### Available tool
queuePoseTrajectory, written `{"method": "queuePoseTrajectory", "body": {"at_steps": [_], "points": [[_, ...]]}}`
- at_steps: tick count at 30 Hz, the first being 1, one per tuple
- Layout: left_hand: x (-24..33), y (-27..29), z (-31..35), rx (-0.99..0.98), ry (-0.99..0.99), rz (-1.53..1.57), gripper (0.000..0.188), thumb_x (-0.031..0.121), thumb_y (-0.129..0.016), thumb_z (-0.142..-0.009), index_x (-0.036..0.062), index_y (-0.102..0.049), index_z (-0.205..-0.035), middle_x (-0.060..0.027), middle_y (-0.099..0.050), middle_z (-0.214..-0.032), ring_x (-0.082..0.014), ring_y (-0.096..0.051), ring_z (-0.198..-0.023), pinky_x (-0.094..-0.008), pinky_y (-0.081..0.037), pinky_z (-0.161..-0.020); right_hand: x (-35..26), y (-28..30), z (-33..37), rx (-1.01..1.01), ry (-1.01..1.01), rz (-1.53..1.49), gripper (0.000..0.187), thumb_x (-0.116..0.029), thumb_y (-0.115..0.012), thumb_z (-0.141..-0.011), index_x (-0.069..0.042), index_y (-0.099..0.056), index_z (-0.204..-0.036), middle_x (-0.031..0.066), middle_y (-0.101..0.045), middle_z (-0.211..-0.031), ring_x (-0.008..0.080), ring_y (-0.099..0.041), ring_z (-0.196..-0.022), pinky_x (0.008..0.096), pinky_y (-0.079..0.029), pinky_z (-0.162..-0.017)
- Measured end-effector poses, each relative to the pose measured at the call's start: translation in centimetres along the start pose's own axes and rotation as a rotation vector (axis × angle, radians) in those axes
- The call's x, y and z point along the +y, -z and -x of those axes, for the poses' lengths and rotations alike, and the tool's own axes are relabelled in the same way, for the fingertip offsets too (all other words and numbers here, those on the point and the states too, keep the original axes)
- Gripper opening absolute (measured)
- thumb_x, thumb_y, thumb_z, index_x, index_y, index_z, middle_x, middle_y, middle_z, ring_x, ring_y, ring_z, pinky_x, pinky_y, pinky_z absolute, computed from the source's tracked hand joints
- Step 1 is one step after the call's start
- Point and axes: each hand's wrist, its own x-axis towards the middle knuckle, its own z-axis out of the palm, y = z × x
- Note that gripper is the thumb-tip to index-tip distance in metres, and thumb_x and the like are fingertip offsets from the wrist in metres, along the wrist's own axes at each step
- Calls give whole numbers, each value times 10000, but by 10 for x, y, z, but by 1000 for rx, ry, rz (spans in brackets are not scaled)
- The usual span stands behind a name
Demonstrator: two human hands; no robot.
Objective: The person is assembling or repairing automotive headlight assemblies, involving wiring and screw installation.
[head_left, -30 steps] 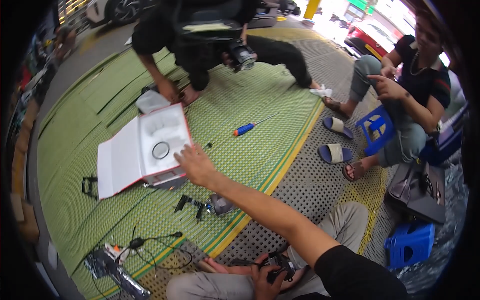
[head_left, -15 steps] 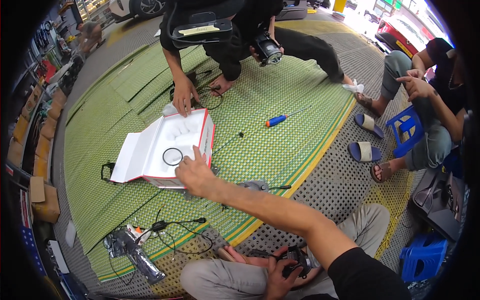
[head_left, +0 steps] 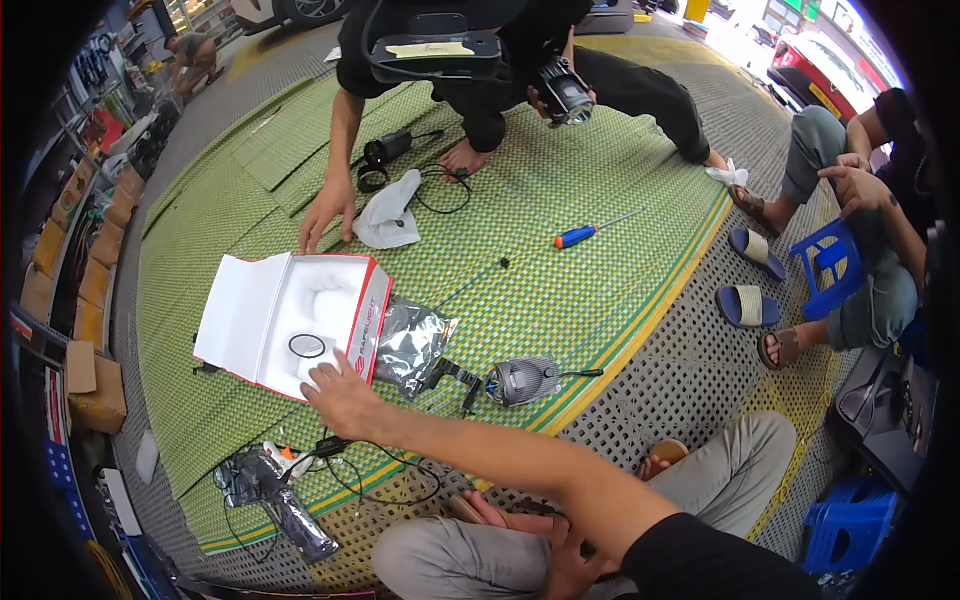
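My right hand (head_left: 342, 398) reaches across to the near right corner of an open white box (head_left: 345, 272) with red edges, its fingers closed over the rim. Inside the box's white moulded lining lies a thin black ring (head_left: 307, 346). Low in front, by my crossed legs, my left hand (head_left: 572, 567) is curled around a dark object mostly hidden behind my right forearm. Right of the box are a shiny plastic bag (head_left: 408, 345) and a finned dark lamp (head_left: 522, 382). Beyond the box, a co-worker's hand (head_left: 330, 212) reaches down, apart from it.
On the green woven mat (head_left: 480, 310) lie a screwdriver (head_left: 577, 237), a white pouch (head_left: 392, 212), a black cylinder (head_left: 387, 148) and cables with a plastic-wrapped part (head_left: 300, 515). The co-worker holds another lamp (head_left: 567, 95). Sandals (head_left: 745, 307) and a blue stool (head_left: 827, 265) stand right.
The box has shifted left and closer to me with my right hand at its corner. The co-worker's hand has come off it. The plastic bag and finned lamp now show fully.
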Motion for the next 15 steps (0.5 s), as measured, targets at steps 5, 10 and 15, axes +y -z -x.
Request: {"method": "queuePoseTrajectory", "body": {"at_steps": [5,10,15], "points": [[-11,0,7,-41,55,-111,354,242,-842,-873,41,-642,-1086,-216,-515,-1278,-378,-560,-1226,-471,-502,-962,65,107,40,-143,-170,-146,369,-283,-719,-900,-52,-700,-1186,137,-672,-1179,299,-617,-1190,514,-431,-1085],[-23,-4,6,-23,-141,-19,332,224,-840,-844,80,-650,-1076,-223,-466,-1476,-421,-483,-1305,-533,-420,-1069,153,148,128,-20,-420,-11,298,-292,-717,-921,-38,-706,-1077,133,-661,-965,337,-668,-933,478,-536,-853],[-6,1,3,-30,-96,-53,309,226,-824,-867,95,-645,-1082,-208,-475,-1466,-415,-490,-1308,-533,-414,-1082,191,181,175,51,-612,34,397,-285,-731,-920,-23,-662,-1210,168,-643,-1138,346,-641,-1062,452,-515,-953]]}}
